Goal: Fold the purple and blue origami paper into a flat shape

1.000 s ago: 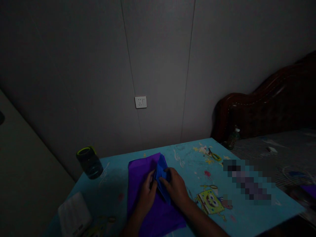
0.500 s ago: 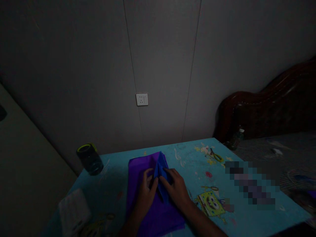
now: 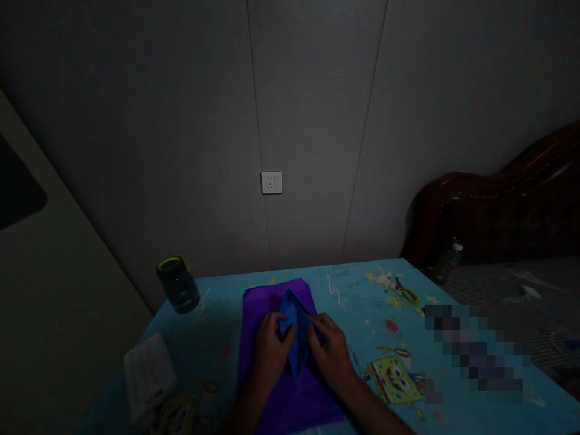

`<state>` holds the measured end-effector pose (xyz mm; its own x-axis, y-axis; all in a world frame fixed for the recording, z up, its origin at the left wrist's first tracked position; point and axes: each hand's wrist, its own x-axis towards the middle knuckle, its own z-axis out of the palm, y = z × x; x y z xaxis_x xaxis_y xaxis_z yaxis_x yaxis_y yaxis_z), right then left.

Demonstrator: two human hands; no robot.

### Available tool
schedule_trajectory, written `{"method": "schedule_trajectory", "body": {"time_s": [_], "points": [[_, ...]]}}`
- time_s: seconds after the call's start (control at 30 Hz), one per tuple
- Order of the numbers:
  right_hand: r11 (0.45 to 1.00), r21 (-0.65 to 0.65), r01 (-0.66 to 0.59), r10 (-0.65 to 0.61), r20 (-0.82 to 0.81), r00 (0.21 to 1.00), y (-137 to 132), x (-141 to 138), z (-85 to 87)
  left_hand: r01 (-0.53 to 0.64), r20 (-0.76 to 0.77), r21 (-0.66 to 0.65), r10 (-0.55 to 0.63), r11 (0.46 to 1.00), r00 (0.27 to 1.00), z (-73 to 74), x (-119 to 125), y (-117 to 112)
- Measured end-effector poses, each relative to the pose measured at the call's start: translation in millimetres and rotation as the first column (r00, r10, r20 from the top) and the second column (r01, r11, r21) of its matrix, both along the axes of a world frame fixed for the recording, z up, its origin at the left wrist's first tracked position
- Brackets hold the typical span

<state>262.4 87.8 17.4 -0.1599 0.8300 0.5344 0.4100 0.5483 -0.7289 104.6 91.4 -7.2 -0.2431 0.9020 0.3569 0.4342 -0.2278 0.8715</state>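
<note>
A folded blue paper piece (image 3: 293,336) lies on a stack of purple paper sheets (image 3: 281,399) on a light-blue cartoon-printed table (image 3: 385,302). My left hand (image 3: 268,353) holds the blue paper's left side, fingertips on its top flap. My right hand (image 3: 332,351) pinches its right side, fingers curled over the fold. The lower part of the blue piece pokes out as a point between the two hands. The room is dim.
A dark jar with a yellow-green rim (image 3: 177,284) stands at the table's far left corner. A white packet (image 3: 148,377) lies near the front left. A wall socket (image 3: 271,182) is behind. A dark wooden headboard (image 3: 493,211) and bed stand to the right.
The view has shifted, so everything sits further right. Both hands have closed in on the blue paper, which now looks narrower and more folded between them.
</note>
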Motion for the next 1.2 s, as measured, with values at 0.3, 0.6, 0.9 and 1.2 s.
{"method": "schedule_trajectory", "body": {"time_s": [0.3, 0.6, 0.9, 1.2], "points": [[0.997, 0.050, -0.063, 0.061, 0.042, 0.997, -3, -3, -5.6, -0.047, -0.002, -0.036, 0.047, 0.998, 0.999, 2.8, 1, 2], [0.998, 0.062, -0.016, 0.014, 0.031, 0.999, 1, 0, -7.2, 0.095, 0.166, -0.080, -0.081, 0.992, 0.983, 7.9, 1, -3], [0.995, 0.074, 0.060, -0.058, -0.022, 0.998, 3, 3, -6.2, 0.239, 0.345, -0.047, -0.209, 0.970, 0.915, 12.8, -1, -4], [0.996, 0.079, 0.046, -0.043, -0.035, 0.998, 2, 4, -5.8, 0.303, 0.465, -0.062, -0.241, 0.951, 0.852, 9.4, -8, -3]]}}
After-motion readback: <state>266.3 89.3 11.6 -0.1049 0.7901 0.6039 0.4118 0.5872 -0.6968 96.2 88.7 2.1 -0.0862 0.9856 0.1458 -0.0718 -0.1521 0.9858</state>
